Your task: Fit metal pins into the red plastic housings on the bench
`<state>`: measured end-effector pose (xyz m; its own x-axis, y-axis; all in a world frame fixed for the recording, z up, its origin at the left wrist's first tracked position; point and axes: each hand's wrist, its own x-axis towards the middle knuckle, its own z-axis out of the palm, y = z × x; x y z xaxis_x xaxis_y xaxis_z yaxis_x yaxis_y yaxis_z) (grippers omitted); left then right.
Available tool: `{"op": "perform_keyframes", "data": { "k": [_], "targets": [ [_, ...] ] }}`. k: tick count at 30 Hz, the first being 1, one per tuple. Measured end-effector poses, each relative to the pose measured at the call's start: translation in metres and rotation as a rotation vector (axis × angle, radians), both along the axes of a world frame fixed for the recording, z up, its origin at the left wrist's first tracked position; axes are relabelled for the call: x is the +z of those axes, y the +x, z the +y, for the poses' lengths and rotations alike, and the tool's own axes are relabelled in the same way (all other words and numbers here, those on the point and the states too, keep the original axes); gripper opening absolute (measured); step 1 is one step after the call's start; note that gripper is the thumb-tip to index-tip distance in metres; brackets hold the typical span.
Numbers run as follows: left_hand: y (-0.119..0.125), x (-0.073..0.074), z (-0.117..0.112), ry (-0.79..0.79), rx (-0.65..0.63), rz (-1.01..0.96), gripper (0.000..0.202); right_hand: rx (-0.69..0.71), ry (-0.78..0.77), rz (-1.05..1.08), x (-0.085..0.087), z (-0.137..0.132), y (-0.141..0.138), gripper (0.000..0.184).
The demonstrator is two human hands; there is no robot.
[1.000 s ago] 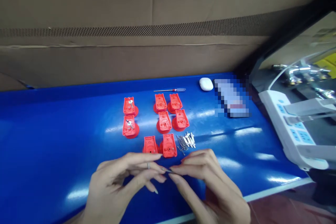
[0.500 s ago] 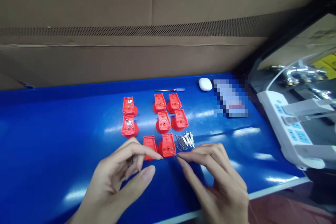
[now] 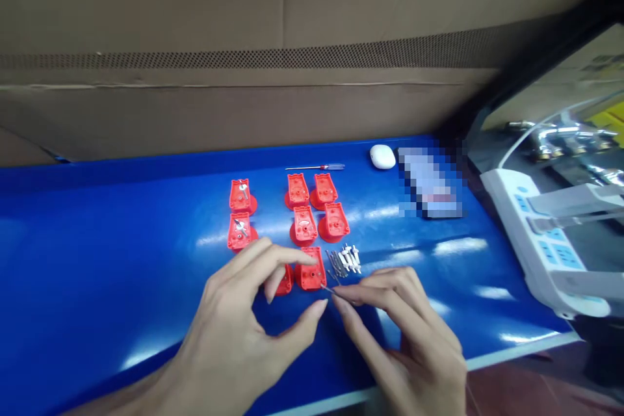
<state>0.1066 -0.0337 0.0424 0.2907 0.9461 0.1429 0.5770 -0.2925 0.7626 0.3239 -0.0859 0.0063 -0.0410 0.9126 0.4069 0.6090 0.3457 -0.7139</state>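
Note:
My right hand [image 3: 397, 331] pinches a thin metal screw [image 3: 327, 288] between thumb and forefinger, its tip beside the lower right corner of a red plastic housing [image 3: 311, 270]. My left hand [image 3: 241, 312] holds nothing, its fingers apart and reaching over the front of the red parts. Its index fingertip lies at that housing's top edge. A second red housing [image 3: 285, 281] is mostly hidden under those fingers. Several other red housings [image 3: 303, 224] with round bases stand behind. A small pile of screws and white pins [image 3: 344, 261] lies just right of the front housing.
The parts lie on a glossy blue bench [image 3: 97, 260] with a cardboard box [image 3: 244, 104] along its back. A small screwdriver [image 3: 316, 167], a white earbud case [image 3: 383, 156] and a pixelated object [image 3: 429, 182] lie further back. A white power strip [image 3: 536, 240] sits at right.
My left hand has moved forward and right, now covering the left front housing. My right hand has stayed near the front housing with the screw. Earlier the hands were closer together, in front of the parts.

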Motion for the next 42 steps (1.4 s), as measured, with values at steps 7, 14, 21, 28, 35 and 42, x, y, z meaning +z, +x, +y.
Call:
{"op": "perform_keyframes", "data": {
  "k": [7, 14, 21, 28, 35, 42],
  "targets": [
    [-0.003, -0.023, 0.006, 0.31, -0.1, 0.344, 0.053, -0.001, 0.015, -0.016, 0.004, 0.004, 0.004, 0.02],
    [-0.002, -0.027, 0.01, 0.306, -0.108, 0.336, 0.048, 0.07, 0.022, -0.102, -0.001, 0.005, 0.004, 0.022],
    [-0.002, -0.028, 0.01, 0.251, -0.136, 0.28, 0.049, 0.115, 0.005, -0.149, -0.004, 0.004, 0.007, 0.02],
    [0.003, -0.023, 0.004, 0.225, -0.115, 0.15, 0.039, 0.104, 0.054, -0.151, 0.007, 0.0, 0.009, 0.022],
    [0.005, -0.023, -0.003, 0.243, -0.122, 0.156, 0.034, 0.093, 0.076, -0.204, 0.006, -0.004, 0.008, 0.022],
    [0.007, -0.03, -0.005, 0.319, -0.111, 0.2, 0.03, 0.089, 0.063, -0.213, 0.002, -0.006, 0.007, 0.022]
  ]
}}
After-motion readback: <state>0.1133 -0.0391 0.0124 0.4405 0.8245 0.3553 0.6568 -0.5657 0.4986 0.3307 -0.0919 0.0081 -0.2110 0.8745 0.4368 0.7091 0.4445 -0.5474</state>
